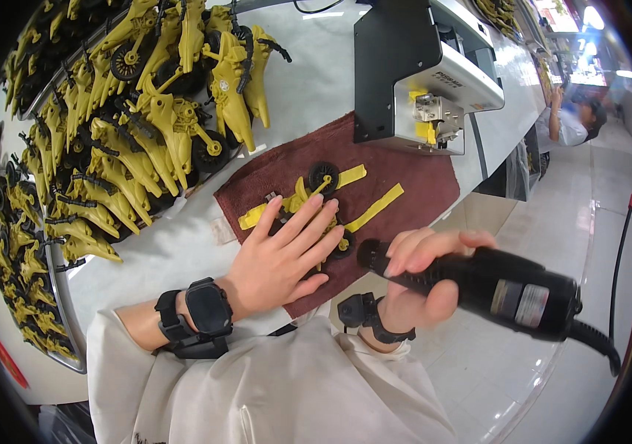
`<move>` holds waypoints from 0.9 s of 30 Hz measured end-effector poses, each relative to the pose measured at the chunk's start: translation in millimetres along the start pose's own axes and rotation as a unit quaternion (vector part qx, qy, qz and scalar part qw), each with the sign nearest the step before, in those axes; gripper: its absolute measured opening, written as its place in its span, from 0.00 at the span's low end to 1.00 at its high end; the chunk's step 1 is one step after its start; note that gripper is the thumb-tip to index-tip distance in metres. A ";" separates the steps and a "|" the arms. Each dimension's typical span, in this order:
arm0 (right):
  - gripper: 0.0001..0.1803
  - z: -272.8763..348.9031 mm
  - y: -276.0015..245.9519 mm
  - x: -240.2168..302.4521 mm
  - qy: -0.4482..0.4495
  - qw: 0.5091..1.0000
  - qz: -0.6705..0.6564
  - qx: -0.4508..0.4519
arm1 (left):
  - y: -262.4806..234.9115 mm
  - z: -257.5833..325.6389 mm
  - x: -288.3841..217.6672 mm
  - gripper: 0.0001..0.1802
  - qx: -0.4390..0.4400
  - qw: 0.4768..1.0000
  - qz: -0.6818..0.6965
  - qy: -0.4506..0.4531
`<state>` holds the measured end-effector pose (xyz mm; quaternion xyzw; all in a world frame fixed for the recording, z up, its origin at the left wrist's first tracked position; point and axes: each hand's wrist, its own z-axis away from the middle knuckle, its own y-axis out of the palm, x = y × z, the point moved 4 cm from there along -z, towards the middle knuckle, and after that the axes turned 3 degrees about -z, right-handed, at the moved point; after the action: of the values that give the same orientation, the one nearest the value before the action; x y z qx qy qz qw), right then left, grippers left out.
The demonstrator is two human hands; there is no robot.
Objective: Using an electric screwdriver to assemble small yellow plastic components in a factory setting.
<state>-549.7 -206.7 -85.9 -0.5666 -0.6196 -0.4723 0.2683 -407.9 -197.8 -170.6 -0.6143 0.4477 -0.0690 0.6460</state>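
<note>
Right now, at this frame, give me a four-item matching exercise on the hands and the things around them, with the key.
Column one:
1. left hand
2. right hand
3. cloth
4. boxy machine

Column two:
A. wrapped around a black handheld tool
B. dark red, spread on the table
C. fingers extended over a yellow-and-black model
D. black-sided, standing beyond both hands

Pairs: 1-C, 2-A, 3-B, 4-D

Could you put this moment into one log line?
left hand: spread over yellow-and-black plastic toy motorbike | right hand: gripping black cylindrical corded tool | beneath motorbike: maroon cloth
</note>
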 end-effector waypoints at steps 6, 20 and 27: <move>0.30 -1.2 2.7 -2.8 -0.002 1.000 -0.011 -0.025 | -1.1 -0.5 1.6 0.34 -0.002 1.000 -0.001 -0.001; 0.25 -91.4 -5.4 55.2 -0.155 0.984 0.070 -0.051 | -4.9 -1.2 -4.9 0.34 0.015 0.999 -0.018 0.021; 0.16 -141.7 -18.0 13.8 -0.144 0.967 0.167 -0.126 | -2.2 1.4 -1.0 0.34 0.008 1.000 -0.021 0.013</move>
<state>-598.6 -324.9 -20.8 -0.7534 -0.4836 -0.4083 0.1783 -406.5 -196.7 -168.4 -0.6173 0.4427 -0.0940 0.6436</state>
